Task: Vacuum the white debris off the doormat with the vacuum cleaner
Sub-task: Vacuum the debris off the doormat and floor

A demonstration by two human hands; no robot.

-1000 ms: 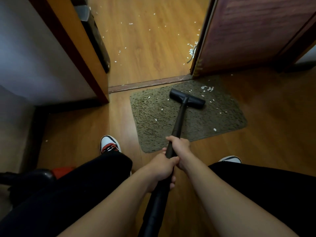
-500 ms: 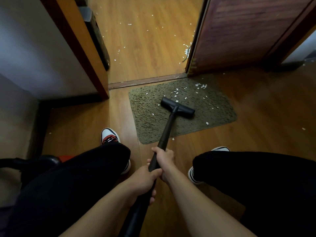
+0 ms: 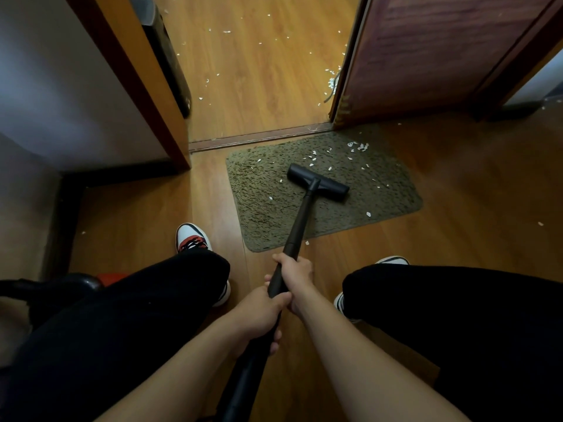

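The left hand and right hand were each clamped round the black vacuum wand — left nearer the body. Its head sat on the doormat, white debris thickest at one o'clock from it.

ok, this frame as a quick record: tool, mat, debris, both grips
vacuum head: flat on doormat, about mid-mat
wand: slants from head back toward the person
left grip: holds wand, nearer the body
right grip: holds wand, just ahead of left
white debris: mostly on mat's far right, beyond the head; stray bits nearer
floor past threshold: also littered
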